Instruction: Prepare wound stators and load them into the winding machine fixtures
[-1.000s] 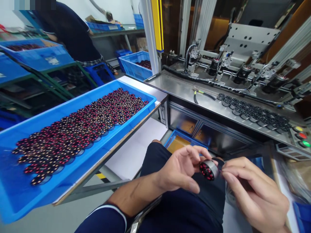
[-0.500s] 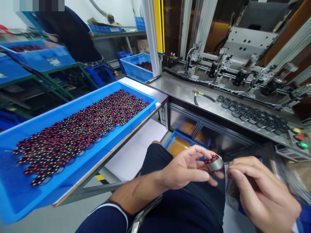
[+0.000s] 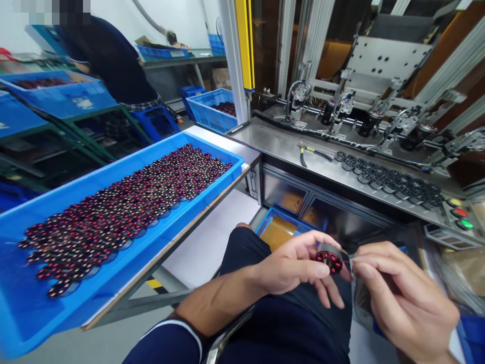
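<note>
My left hand (image 3: 299,263) grips a small motor stator (image 3: 329,257) between thumb and fingers. The stator is a short grey metal ring with red windings inside, its wound face tilted toward me. Just to the right of it, my right hand (image 3: 401,288) is closed in a pinch, thumb against forefinger. A faint reddish line shows between the stator and those fingertips, but what they hold is too fine to make out. Both hands are above my lap.
A long blue tray (image 3: 22,323) with many wound stators stands on my left. Ahead, a machine's metal ledge (image 3: 273,141) carries pliers (image 3: 303,156), rows of dark ring parts (image 3: 390,177) and push buttons (image 3: 459,212). A person (image 3: 109,60) works at the back left beside blue crates (image 3: 212,114).
My left hand has turned the stator over, so its wound face went from facing up to facing me. The right hand drew away to the right, then came slightly back, still pinched.
</note>
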`<state>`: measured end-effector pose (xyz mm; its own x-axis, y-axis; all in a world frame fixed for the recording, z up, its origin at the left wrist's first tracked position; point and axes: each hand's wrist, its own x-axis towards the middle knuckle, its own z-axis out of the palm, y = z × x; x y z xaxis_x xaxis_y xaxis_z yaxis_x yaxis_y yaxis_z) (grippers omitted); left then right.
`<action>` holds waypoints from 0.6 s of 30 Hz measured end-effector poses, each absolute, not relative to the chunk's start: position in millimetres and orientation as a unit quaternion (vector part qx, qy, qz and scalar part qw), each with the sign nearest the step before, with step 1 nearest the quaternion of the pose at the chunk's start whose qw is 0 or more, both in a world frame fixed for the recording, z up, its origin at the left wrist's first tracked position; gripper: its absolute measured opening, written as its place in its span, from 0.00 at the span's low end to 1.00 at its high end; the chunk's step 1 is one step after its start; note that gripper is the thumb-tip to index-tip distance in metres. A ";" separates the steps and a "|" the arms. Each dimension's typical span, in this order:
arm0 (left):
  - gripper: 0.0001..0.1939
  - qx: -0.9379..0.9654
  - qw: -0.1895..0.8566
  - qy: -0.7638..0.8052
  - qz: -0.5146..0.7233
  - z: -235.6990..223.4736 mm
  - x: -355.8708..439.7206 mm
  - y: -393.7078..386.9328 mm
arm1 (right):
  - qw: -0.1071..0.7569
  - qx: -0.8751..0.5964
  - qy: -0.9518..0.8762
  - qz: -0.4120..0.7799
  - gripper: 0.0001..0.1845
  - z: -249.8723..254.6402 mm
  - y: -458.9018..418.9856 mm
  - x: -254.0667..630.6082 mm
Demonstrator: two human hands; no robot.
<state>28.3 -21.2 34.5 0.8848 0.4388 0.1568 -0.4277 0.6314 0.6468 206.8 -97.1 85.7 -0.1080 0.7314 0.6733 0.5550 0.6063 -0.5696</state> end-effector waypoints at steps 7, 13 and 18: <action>0.16 0.305 0.865 0.019 0.398 44.1 24.1 -25.2 | 0.531 -0.429 -0.716 0.144 0.09 84.4 -96.2 201.4; 0.35 0.346 0.937 -0.023 0.052 23.1 31.2 -17.2 | 0.517 -0.377 -0.756 0.138 0.11 84.5 -97.0 207.1; 0.18 0.362 0.892 0.036 0.268 31.4 25.2 -25.5 | 0.535 -0.442 -0.713 0.100 0.11 81.5 -97.7 202.8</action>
<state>25.2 -25.5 31.4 0.8537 0.5045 0.1295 -0.4521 0.5942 0.6652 202.8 -97.7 81.5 -0.0378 0.7374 0.6744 0.5233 0.5896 -0.6153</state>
